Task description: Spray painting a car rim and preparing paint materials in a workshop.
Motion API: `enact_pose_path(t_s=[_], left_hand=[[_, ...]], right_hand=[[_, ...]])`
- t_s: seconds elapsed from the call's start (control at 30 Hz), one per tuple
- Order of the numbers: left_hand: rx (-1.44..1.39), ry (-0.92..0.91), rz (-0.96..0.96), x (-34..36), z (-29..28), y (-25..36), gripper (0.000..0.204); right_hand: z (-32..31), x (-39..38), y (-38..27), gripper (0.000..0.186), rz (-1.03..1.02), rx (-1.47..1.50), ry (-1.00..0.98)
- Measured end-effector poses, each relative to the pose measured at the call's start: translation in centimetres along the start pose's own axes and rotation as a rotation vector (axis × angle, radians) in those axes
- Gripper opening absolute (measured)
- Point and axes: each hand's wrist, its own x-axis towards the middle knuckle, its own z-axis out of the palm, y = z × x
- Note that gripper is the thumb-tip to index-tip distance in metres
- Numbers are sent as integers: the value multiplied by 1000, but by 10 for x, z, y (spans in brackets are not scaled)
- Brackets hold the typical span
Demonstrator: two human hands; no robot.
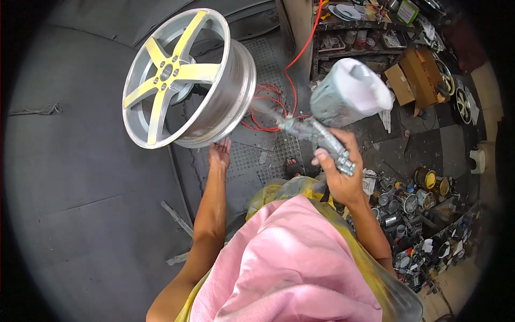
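Five yellow-faced spokes [198, 72] showed us work that we judged to be partway along. Their fronts carried pale yellow, though we could not tell whether it was coating or masking, while the spoke sides, lip and barrel [232, 88] looked silvery and uncoloured, so those seemed to be what was left. The wheel [156, 51] stood raised and tilted at the upper left, its support mostly hidden. Our left hand [219, 154] was palm up beneath the barrel's lower edge, fingers spread and clamped on nothing; we could not tell whether the tips touched metal. Our right hand [343, 166] was wrapped around the spray gun [324, 140], its nozzle turned toward the barrel, with a faint pale streak between them that we took for mist.

We noted the gun's dull, spattered metal and its fat, cloudy white cup [343, 99], rounded like a tub. The barrel was a smooth, stepped cylinder with a shiny flange. Beyond lay a glossy red hose [285, 71] in loose coils, over studded flooring [236, 167], and soft pink cloth [279, 252] fell in folds below us.
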Motion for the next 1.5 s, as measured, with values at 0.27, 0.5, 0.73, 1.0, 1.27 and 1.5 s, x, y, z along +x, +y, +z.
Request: enact_pose_path(t_s=[0.27,0.5,0.73,1.0,1.27,1.5], left_hand=[[-5,82,19,9,14,4,68],[-13,73,-3,18,-1,13,69],[111,103,20,32,-22,48,65],[825,304,404,7,-126,202,32],[1539,342,1184,-215,108,167,33],[1986,179,1097,-232,168,104,47]], right_hand=[[9,-3,-14,39,70,192,-175],[-14,45,-16,36,30,126,57],[-17,38,-7,36,-7,78,106],[-18,22,2,34,137,279,-138],[-51,82,23,38,-24,22,-7],[-83,108,15,38,106,125,-291]])
